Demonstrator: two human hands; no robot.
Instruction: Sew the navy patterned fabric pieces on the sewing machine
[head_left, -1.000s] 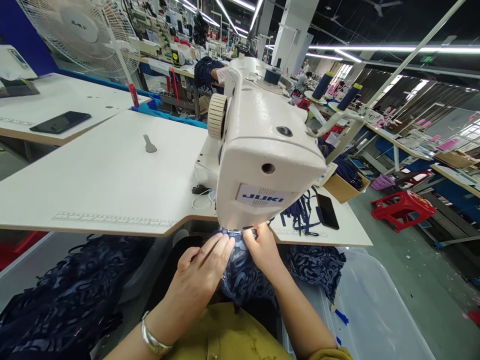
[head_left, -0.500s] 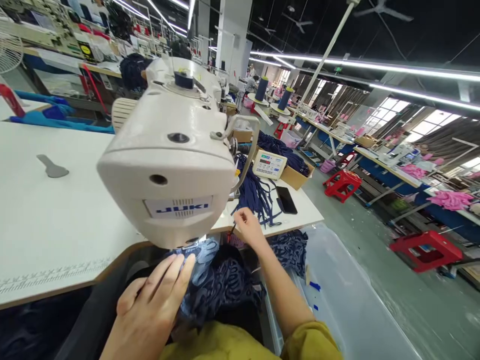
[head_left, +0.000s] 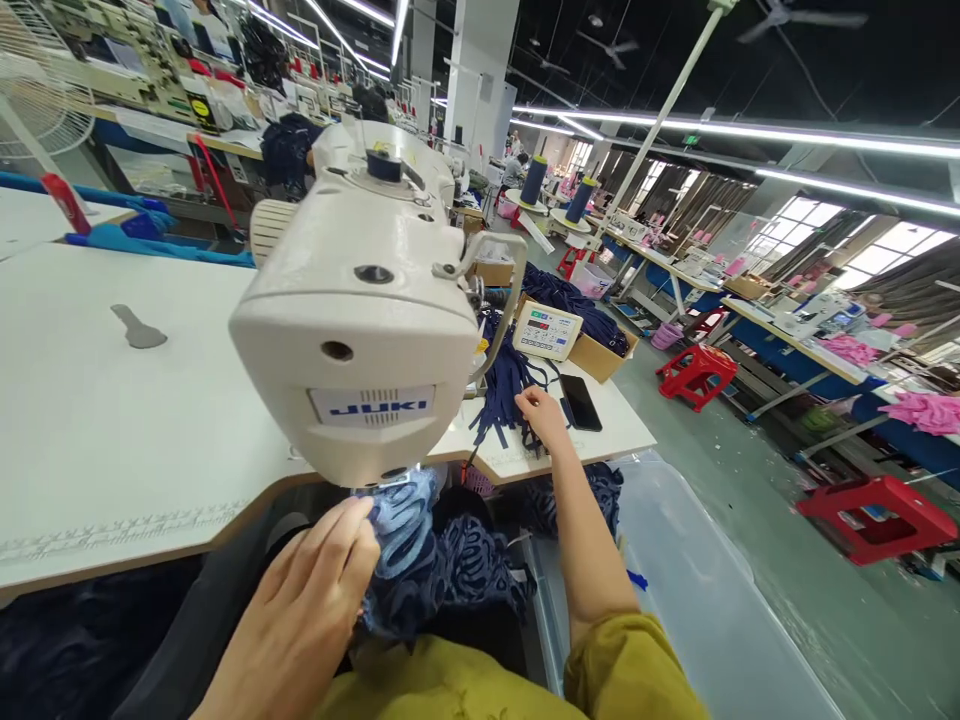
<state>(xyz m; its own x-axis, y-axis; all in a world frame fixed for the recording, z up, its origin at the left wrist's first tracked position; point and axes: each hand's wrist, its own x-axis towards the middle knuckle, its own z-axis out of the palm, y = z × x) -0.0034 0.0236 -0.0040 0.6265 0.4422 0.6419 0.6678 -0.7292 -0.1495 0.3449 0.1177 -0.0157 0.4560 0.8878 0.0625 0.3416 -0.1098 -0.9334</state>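
Note:
Beneath the head of a white sewing machine (head_left: 360, 330), blue patterned fabric (head_left: 405, 520) hangs over the table edge. My left hand (head_left: 315, 575) grips that fabric at its left side, fingers bent and close together. The needle area is hidden behind the machine head. My right hand (head_left: 545, 420) is over the loose ends of a bundle of navy fabric strips (head_left: 501, 385), its fingers curled in a pinch. Whether a strip is between those fingers cannot be made out. A black phone (head_left: 580, 402) lies just right of this hand.
A control panel (head_left: 547, 332) stands behind the strips, beside a cardboard box (head_left: 604, 355) of navy material. On the left tabletop lies a grey flat piece (head_left: 139, 328). A clear plastic bin (head_left: 690, 560) sits at lower right, and red stools (head_left: 697, 375) stand on the floor.
My right hand has moved away from the table's front edge, rightward onto the strips. The left hand has slid slightly back from the needle area. The view has shifted a little.

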